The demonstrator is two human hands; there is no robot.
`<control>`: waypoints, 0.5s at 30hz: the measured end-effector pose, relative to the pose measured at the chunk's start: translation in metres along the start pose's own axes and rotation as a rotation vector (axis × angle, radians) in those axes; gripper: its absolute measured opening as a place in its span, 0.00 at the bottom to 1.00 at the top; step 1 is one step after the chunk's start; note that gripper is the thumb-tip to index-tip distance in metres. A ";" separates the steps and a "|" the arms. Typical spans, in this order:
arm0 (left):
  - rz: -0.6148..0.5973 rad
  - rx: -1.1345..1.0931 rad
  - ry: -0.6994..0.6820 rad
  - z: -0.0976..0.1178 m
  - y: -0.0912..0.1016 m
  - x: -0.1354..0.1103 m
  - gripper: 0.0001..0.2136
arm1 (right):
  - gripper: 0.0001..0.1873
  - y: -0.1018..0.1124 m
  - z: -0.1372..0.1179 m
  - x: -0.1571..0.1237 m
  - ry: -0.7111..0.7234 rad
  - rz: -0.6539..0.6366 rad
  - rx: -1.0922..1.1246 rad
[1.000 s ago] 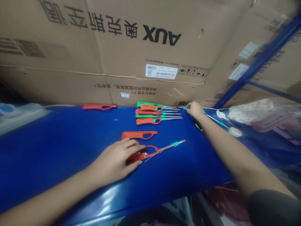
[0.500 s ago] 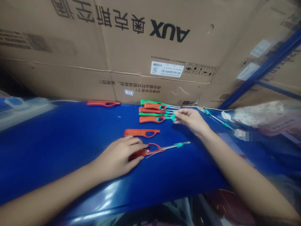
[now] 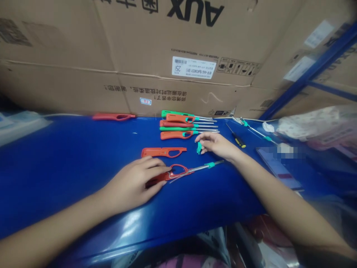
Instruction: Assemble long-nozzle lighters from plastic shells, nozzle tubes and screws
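Observation:
My left hand [image 3: 139,182] is closed around the grip end of a red lighter half-shell [image 3: 180,170], which lies on the blue table. From that shell a metal tube [image 3: 199,168] with a green collar [image 3: 209,165] points right, and a thin wire or rod runs beside it. My right hand [image 3: 216,144] pinches a small green plastic piece [image 3: 199,147], probably a trigger, just above the table. Between the hands and the carton lies another orange-red half-shell [image 3: 164,152]. Several long-necked lighters [image 3: 178,135], orange, red and green, rest side by side behind it.
A big cardboard carton [image 3: 139,82] stands along the table's back edge. Another red handle [image 3: 113,117] lies at its foot. To the right are a screwdriver [image 3: 237,138], metal tubes with green collars [image 3: 258,134], a flat bluish item [image 3: 279,169] and plastic bags [image 3: 304,128].
My right hand has come toward me and slightly left, away from the row of lighters, carrying the green piece. My left hand keeps its hold. The view has tilted down a little.

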State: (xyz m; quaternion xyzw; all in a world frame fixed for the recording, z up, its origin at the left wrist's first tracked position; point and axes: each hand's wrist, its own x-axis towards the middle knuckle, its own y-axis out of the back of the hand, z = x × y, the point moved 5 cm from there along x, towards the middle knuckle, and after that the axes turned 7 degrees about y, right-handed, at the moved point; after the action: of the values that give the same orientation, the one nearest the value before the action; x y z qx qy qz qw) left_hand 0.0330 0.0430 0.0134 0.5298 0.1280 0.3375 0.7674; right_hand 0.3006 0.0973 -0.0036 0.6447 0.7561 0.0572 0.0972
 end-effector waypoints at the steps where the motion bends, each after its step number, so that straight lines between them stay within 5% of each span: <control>1: 0.003 0.001 -0.001 0.000 0.000 0.000 0.14 | 0.05 0.000 0.001 0.001 -0.008 -0.001 -0.014; 15: 0.020 0.007 -0.014 0.001 0.002 0.001 0.14 | 0.08 0.001 -0.001 0.001 0.122 -0.149 -0.258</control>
State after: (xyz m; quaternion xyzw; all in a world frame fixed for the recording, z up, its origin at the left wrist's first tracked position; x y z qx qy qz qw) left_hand 0.0334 0.0430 0.0157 0.5361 0.1184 0.3410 0.7631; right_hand 0.3008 0.0985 -0.0026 0.5644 0.7926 0.1854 0.1372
